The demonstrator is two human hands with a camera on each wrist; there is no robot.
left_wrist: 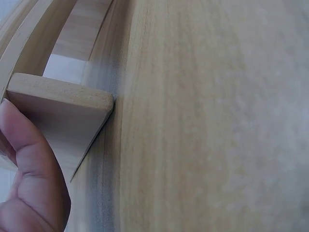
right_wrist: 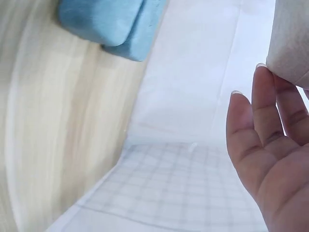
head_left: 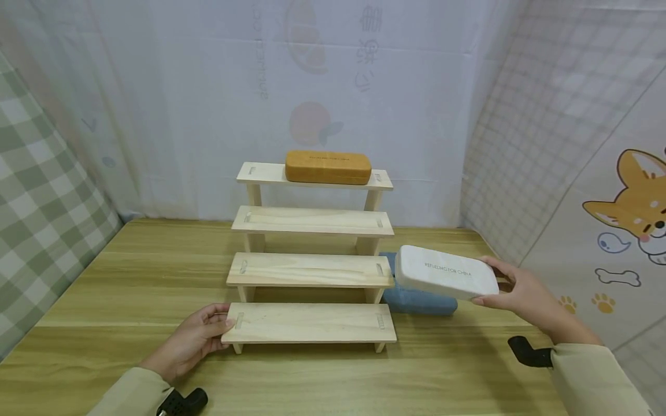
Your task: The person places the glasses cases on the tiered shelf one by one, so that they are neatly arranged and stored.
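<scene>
A stepped wooden display stand [head_left: 312, 323] with several tiers stands on the table. My left hand [head_left: 195, 340] grips the left end of its lowest tier; in the left wrist view the thumb [left_wrist: 36, 174] lies against the board beside a leg. At the right, my right hand [head_left: 520, 294] pinches the near end of a white glasses case [head_left: 447, 271], raised above the table and marked with printed lettering. An orange-brown glasses case [head_left: 328, 167] lies on the top tier. Under the white case, blue glasses-case shapes [head_left: 421, 299] rest on the table, partly hidden; whether one or two, I cannot tell.
The wood-grain table [head_left: 130, 283] reaches back to a pale printed curtain [head_left: 182, 115]. A green checked cloth [head_left: 41, 202] hangs at the left, and a patterned sheet with a cartoon dog [head_left: 640, 202] hangs at the right.
</scene>
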